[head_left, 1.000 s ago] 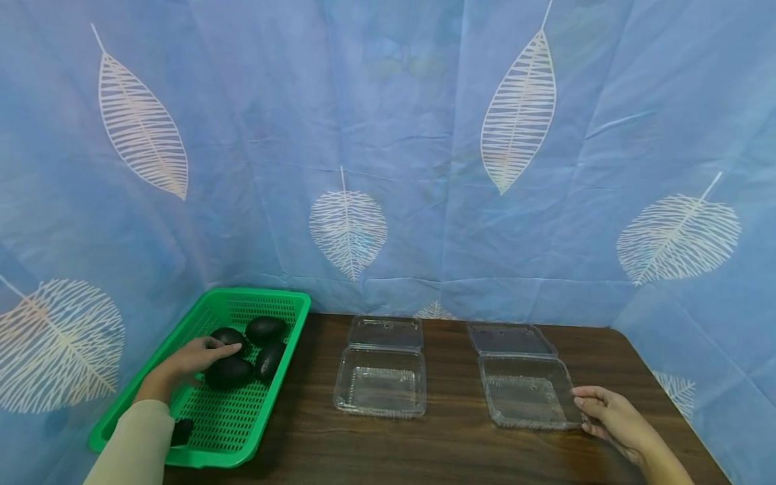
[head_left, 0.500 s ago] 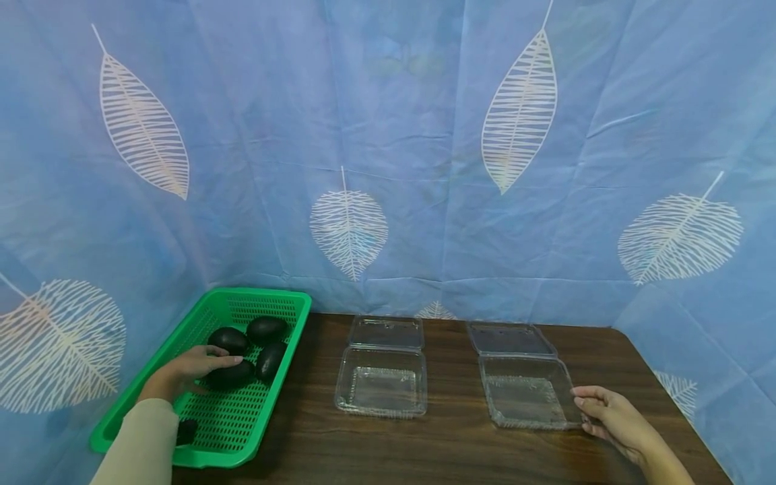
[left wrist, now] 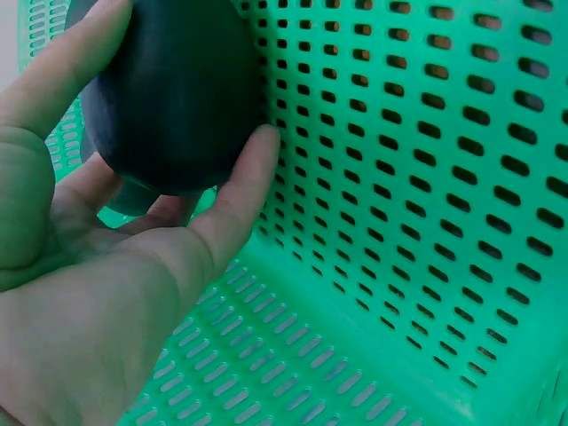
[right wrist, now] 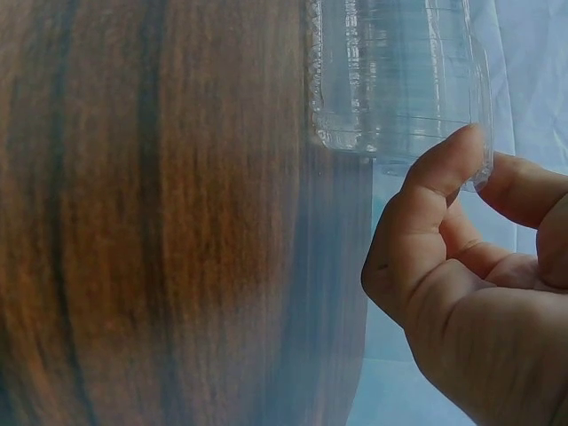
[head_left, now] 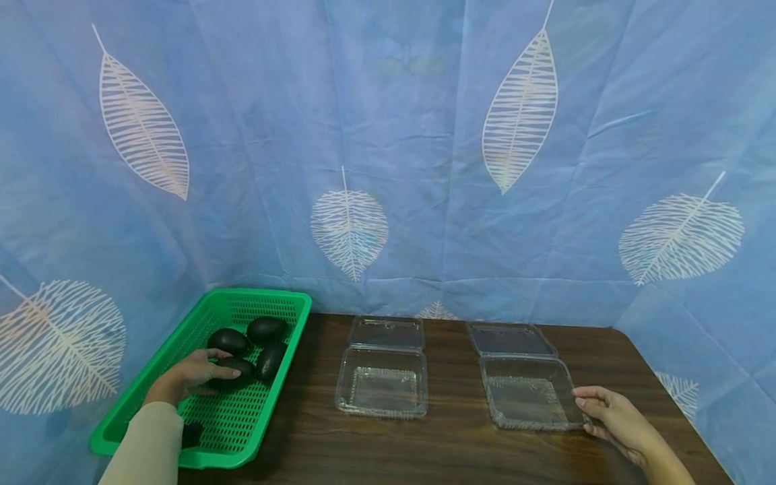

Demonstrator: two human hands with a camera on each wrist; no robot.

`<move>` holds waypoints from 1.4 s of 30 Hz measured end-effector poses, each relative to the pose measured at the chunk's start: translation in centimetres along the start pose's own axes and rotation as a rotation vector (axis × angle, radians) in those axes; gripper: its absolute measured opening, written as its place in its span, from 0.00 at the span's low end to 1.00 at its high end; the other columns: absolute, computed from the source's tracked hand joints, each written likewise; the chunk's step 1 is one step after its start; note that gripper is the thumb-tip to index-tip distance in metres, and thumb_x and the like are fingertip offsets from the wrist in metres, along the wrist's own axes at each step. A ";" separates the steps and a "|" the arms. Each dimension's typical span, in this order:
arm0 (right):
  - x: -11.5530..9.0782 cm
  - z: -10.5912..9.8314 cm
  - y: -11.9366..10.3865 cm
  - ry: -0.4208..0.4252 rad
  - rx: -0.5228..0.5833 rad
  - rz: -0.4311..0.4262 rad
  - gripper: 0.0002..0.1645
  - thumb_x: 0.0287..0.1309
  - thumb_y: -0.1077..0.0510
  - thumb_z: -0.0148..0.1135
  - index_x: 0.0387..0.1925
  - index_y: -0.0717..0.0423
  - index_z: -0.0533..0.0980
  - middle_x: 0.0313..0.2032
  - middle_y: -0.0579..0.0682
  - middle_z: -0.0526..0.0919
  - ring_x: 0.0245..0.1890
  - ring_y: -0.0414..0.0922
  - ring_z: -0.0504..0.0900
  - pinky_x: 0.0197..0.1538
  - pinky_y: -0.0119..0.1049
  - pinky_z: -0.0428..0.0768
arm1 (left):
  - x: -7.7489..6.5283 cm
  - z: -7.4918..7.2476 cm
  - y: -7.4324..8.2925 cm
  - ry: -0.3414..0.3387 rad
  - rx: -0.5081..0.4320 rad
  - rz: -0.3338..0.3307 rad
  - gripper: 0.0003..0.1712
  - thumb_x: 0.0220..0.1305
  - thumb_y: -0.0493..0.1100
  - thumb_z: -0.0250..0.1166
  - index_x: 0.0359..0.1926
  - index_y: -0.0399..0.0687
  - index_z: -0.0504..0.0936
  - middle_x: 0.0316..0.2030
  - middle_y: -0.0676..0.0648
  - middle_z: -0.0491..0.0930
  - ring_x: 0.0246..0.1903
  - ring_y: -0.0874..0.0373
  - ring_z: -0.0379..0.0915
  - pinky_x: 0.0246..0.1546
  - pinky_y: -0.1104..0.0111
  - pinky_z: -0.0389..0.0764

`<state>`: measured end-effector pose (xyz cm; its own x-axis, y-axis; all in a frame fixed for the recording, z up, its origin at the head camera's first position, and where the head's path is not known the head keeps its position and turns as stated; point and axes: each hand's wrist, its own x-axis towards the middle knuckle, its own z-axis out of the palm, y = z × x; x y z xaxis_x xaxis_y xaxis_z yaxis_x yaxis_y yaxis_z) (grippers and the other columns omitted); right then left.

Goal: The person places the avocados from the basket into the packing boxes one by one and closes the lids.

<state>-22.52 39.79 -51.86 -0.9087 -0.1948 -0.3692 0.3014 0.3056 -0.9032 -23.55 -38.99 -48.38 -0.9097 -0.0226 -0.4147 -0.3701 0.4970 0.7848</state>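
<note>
In the head view my left hand is inside the green basket, its thumb and fingers round a smooth, nearly black oval fruit like an avocado. The left wrist view shows the thumb on one side of that dark fruit and fingertips on the other. Three similar fruits, a left one, a back one and a right one, lie close around it. Far right, my right hand pinches the rim of a clear plastic clamshell container between thumb and fingers; its lid is folded back.
A second clear clamshell container lies with its lid back between the basket and the right container. Partly behind the left sleeve, another dark thing sits in the basket. Blue leaf-printed cloth hangs behind the brown table.
My left hand has shifted slightly right and settled its fingers round the near dark fruit, which has moved a little right. The right hand keeps its pinch on the container rim.
</note>
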 end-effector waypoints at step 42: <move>0.1 0.0 1.1 -0.184 0.220 -0.035 0.14 0.81 0.56 0.48 0.61 0.51 0.74 0.48 0.45 0.72 0.41 0.39 0.75 0.50 0.35 0.85 | -2.6 -1.5 4.4 0.003 0.177 0.176 0.44 0.70 0.43 0.69 0.70 0.19 0.55 0.62 0.17 0.62 0.56 0.29 0.74 0.47 0.46 0.86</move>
<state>-22.26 40.13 -52.90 -0.8581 -0.3737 -0.3523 0.3444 0.0902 -0.9345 -23.13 -38.04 -43.17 -0.9578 0.0755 -0.2773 -0.1674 0.6377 0.7518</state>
